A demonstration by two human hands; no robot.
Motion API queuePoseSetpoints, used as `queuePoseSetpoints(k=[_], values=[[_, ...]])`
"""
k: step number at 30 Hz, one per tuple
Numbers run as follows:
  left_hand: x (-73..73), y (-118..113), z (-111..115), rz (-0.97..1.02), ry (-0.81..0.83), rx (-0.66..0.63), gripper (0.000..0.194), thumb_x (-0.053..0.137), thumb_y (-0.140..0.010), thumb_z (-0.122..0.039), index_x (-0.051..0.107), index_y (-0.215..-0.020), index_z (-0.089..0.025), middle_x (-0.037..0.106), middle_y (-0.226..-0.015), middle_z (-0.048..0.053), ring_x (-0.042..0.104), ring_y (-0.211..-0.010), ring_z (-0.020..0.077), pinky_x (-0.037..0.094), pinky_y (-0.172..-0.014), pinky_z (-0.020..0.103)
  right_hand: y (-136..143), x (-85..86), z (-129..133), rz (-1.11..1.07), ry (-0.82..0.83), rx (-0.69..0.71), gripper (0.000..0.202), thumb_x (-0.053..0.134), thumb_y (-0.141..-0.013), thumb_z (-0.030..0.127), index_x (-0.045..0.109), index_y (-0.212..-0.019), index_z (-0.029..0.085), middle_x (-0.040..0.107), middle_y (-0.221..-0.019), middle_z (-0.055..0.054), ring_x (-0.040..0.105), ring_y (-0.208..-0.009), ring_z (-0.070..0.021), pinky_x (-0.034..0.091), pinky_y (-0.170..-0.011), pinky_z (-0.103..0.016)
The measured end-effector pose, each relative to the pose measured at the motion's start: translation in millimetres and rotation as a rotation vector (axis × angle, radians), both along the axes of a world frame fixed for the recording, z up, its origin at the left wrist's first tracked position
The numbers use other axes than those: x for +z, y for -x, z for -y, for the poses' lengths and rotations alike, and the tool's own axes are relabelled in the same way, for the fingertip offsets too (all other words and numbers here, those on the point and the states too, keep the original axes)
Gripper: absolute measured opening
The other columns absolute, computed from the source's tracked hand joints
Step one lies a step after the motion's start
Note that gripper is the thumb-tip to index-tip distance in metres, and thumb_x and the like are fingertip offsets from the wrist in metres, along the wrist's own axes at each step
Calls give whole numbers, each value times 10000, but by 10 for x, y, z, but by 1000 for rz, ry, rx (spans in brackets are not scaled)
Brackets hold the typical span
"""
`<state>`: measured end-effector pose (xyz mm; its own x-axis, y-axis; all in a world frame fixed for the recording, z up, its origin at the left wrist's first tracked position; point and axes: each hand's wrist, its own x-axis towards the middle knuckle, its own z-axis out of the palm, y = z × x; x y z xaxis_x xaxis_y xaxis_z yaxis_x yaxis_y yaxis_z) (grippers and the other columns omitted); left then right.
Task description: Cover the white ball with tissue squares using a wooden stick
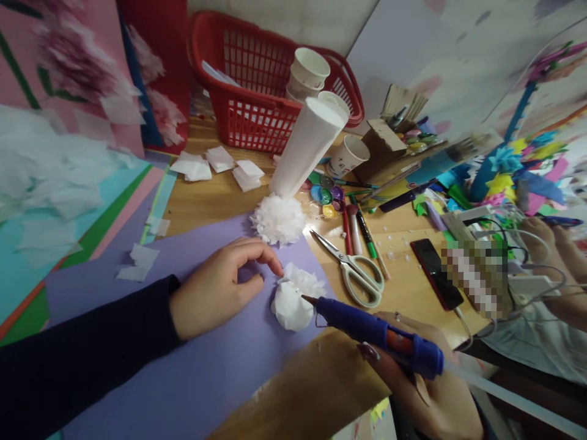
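My right hand (435, 379) grips a blue hot glue gun (376, 324), a clear glue stick (513, 397) trailing from its back. Its nozzle tip meets a white tissue-paper flower (294, 302) lying on purple paper (206, 379). Just left of that flower is my left hand (224, 284), thumb and index finger apart, holding nothing I can see. The index fingertip is close to the flower's upper edge; whether it touches is unclear. Behind lies a second, fuller white tissue flower (277, 219), at the foot of a white paper roll (307, 143).
Cream-handled scissors (362, 281) lie beside pens and a brush. A phone (437, 274) rests farther right near cables and another person's arm (564, 256). A red basket (257, 104) holding paper cups stands at the back. Tissue squares (191, 166) and coloured sheets lie left.
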<state>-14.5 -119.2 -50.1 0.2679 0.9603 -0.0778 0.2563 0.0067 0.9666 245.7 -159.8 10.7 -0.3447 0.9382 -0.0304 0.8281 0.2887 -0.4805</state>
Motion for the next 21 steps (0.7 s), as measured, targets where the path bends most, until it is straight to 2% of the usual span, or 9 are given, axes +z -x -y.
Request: queuePoseSetpoints(k=[4,9,13,21], values=[[2,1,-6,-5,-4,-5,216,449,-707,-83,621,-771,-197,644,-895,12,585,-950,192,418,-903,360,-38,-46,-10,-32,-32,56,195,530,-859,339,622,-711,251,585,-537,-26,597,-490,-201,463,-401,-298],[20,0,-14,-15,7,-7,204,455,-710,-96,622,-776,-194,644,-916,17,589,-954,197,430,-888,362,-89,-83,-2,-34,-62,20,166,556,-835,325,612,-729,209,631,-617,-41,639,-557,-200,495,-446,-282],[26,-4,-12,-31,18,-4,195,456,-717,-112,622,-780,-193,644,-918,19,590,-957,204,435,-871,364,-127,-105,21,-36,-19,29,187,550,-846,320,591,-706,205,596,-563,-17,587,-483,-168,458,-425,-260],[28,7,1,-37,15,-10,187,457,-722,-125,620,-786,-192,639,-919,27,591,-953,205,432,-879,371,-212,-154,83,-9,-3,-7,228,546,-848,354,518,-670,214,596,-596,-29,611,-559,-184,496,-511,-272]])
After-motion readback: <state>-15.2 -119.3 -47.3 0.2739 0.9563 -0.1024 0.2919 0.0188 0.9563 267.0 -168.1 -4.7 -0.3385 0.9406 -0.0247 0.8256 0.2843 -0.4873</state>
